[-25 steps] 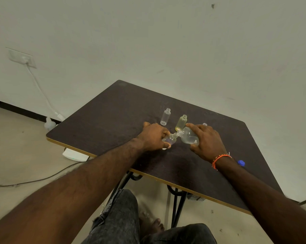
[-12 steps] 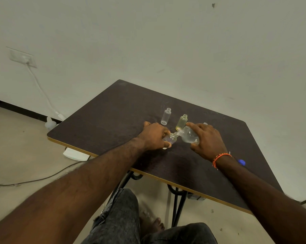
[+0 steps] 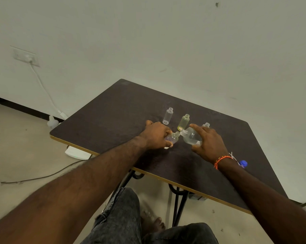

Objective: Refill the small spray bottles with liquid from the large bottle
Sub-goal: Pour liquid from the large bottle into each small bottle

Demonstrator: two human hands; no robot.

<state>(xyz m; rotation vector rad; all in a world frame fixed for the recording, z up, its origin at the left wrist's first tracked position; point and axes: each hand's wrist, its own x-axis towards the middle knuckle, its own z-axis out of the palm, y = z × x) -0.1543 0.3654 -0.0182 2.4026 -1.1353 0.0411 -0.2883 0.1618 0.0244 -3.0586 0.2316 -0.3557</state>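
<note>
The left hand [image 3: 156, 136] covers most of the small bottle [image 3: 173, 137] it grips. Behind the right hand [image 3: 208, 144], another small bottle [image 3: 206, 125] shows only its neck. Past that wrist, a blue cap [image 3: 243, 163] is half hidden.

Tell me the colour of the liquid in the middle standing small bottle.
Pale yellow, in the small bottle; head view shows it best.

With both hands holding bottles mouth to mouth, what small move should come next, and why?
Probably keep the large bottle tilted a little longer. The right hand holds its neck at the mouth of the small bottle that the left hand grips, and that small bottle looks only partly filled. Clear liquid remains in the large one.
</note>
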